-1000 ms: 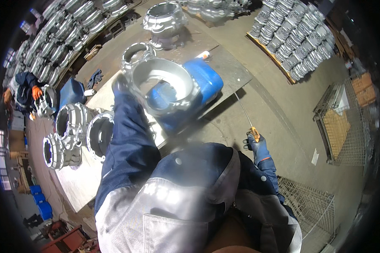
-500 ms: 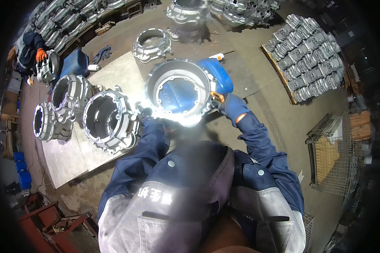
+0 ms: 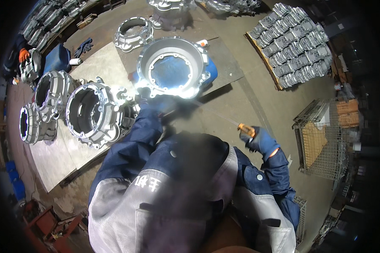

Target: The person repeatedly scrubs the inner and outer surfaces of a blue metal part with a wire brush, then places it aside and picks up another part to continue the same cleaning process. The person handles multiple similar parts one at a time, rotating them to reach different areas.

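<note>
A large round cast-metal housing (image 3: 144,63) leans on a blue plastic canister (image 3: 211,75) at the table's edge, and the canister's blue also shows through the ring. My left hand (image 3: 150,100), in a dark glove, is at the near-left rim of the housing and appears to grip it; glare and shadow obscure its fingers. Off to the right, away from the housing, my gloved right hand (image 3: 259,141) is closed around the amber handle of a screwdriver (image 3: 245,129). Its thin shaft points up and left toward the housing, and the tip is blurred.
Similar housings (image 3: 88,111) stand on the pale tabletop (image 3: 50,162) at left, and another (image 3: 133,33) behind. A co-worker's orange-gloved hand (image 3: 24,55) touches a part at far left. Stacked castings (image 3: 291,46) fill a pallet at right, near a wire cage (image 3: 321,139).
My right hand has pulled back from the housing's right rim, toward me and to the right, with the screwdriver. My left hand stays at the near-left rim. The whole view has shifted slightly.
</note>
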Available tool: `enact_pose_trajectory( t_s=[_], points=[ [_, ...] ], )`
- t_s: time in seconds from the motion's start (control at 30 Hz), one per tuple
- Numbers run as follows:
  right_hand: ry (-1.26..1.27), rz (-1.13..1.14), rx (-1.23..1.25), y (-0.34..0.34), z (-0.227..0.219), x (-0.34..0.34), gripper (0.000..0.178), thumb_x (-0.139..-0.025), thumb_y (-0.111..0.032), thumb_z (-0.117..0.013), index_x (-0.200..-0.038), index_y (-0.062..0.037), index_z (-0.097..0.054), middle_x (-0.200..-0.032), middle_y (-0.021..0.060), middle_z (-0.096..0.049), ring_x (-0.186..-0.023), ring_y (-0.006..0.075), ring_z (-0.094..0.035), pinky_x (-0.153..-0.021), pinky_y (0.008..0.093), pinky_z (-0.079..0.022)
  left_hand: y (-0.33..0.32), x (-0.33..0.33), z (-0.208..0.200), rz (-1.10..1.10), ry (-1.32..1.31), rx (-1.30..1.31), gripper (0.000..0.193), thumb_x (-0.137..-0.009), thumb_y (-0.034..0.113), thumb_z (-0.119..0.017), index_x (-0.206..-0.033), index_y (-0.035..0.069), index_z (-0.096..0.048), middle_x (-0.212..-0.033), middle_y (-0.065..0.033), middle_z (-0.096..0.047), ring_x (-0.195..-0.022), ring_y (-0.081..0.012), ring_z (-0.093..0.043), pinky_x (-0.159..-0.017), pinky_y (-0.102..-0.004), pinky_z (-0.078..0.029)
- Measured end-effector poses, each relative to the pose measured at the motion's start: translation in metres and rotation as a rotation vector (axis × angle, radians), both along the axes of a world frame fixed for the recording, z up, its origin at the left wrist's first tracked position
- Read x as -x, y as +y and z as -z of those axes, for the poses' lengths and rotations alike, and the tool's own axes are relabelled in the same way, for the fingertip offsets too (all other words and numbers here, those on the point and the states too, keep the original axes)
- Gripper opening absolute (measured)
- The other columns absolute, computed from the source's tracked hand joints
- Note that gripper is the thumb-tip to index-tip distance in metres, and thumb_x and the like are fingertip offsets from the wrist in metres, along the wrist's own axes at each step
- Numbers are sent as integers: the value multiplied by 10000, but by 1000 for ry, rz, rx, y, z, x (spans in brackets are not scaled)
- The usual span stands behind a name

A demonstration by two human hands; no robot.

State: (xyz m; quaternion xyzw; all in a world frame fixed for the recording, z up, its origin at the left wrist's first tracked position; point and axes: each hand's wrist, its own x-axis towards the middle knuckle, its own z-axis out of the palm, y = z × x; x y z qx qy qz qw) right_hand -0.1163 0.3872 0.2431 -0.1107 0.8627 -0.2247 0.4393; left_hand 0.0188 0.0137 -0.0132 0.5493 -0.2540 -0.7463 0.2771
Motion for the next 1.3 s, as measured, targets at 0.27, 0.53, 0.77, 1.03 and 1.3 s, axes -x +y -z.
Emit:
enact_pose_trajectory(
  t_s=[0.27, 0.53, 0.77, 1.03, 1.3],
  points=[
    [231, -380, 451, -93, 55, -20, 407, -840, -362, -652, -1108, -55, -644, -790, 116, -671, -680, 221, -637, -665, 343, -504, 5, -3, 13, -1, -199, 153, 434, -852, 367, -607, -1147, 49, -605, -992, -150, -643, -864, -262, -613, -731, -395, -500],
    [606, -89, 183, -132, 69, 35, 486, -827, -515, -601, -1068, -96, -653, -925, 198, -676, -906, 390, -634, -786, 452, -493, 56, -28, -23, 356, -641, 980, 622, -763, 323, -678, -1280, 25, -503, -1303, -217, -504, -1170, -349, -500, -948, -440, -425],
    [517, 94, -12, 6, 106, 43, 489, -863, -518, -555, -980, -54, -658, -881, 207, -664, -851, 374, -643, -728, 446, -500, 55, 17, -56, 906, -930, 1784, 768, -700, 386, -699, -1373, 125, -438, -1408, -162, -438, -1347, -338, -335, -1128, -497, -196],
    [98, 389, 396, 160, 143, -28, 280, -881, -168, -664, -1111, -15, -614, -698, 46, -651, -517, 103, -594, -456, 231, -449, 23, 84, -28, 1322, -1111, 1837, 177, -755, 175, -595, -907, 147, -680, -892, -111, -691, -819, -284, -679, -681, -415, -513],
    [260, 266, 339, 210, 297, -38, 302, -909, -259, -621, -1125, -49, -608, -917, 55, -676, -816, 125, -641, -682, 278, -512, 13, 90, -59, 1222, -772, 1889, 47, -693, 173, -609, -720, 137, -623, -724, -117, -637, -692, -322, -631, -624, -444, -479]
  ],
)
